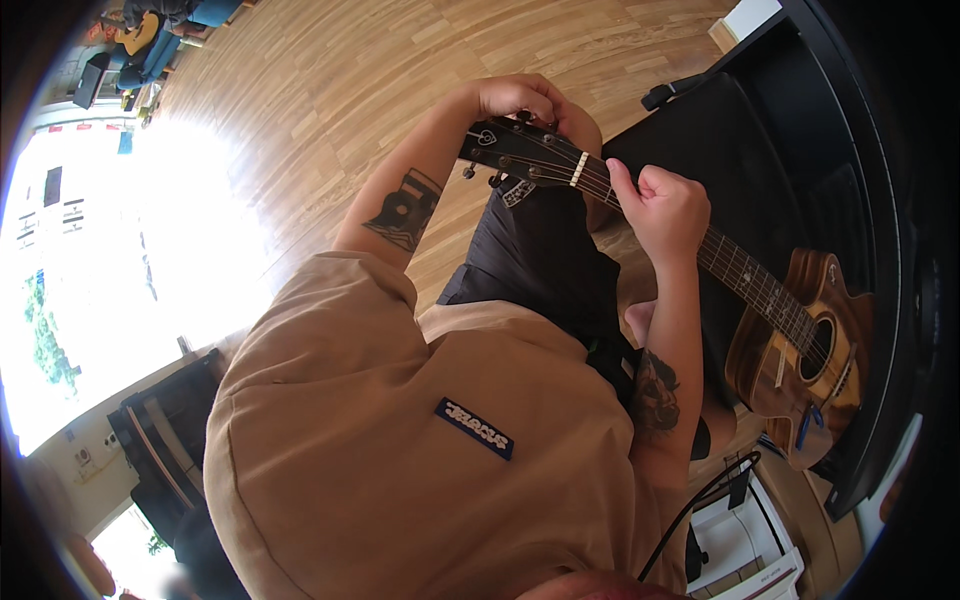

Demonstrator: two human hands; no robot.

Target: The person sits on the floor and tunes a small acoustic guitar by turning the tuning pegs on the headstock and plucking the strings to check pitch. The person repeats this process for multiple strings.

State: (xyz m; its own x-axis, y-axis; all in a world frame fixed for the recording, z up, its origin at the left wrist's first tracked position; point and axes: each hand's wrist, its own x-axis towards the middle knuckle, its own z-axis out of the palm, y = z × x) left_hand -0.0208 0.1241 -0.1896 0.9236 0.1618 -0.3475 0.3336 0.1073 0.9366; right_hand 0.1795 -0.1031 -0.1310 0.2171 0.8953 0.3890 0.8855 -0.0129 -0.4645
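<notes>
An acoustic guitar [745, 350] lies at a slant, its wooden body at the right and its dark headstock [512, 150] at the upper middle. My left hand [522, 98] curls over the far edge of the headstock, fingers closed at a tuning peg [523, 117]. My right hand [670, 208] is wrapped round the neck just below the pale nut [578, 168], thumb stretched along it; its fingertips are partly hidden. A small blue thing, perhaps a clip or pick [808, 426], rests against the guitar's body.
Beside the guitar is a black padded seat or bench [690, 150] with a raised black frame. Wooden floor [330, 90] spreads beyond. Bright windows [110, 270] lie at left, and a person with another guitar [138, 34] sits far off. A black cable [685, 510] hangs at lower right.
</notes>
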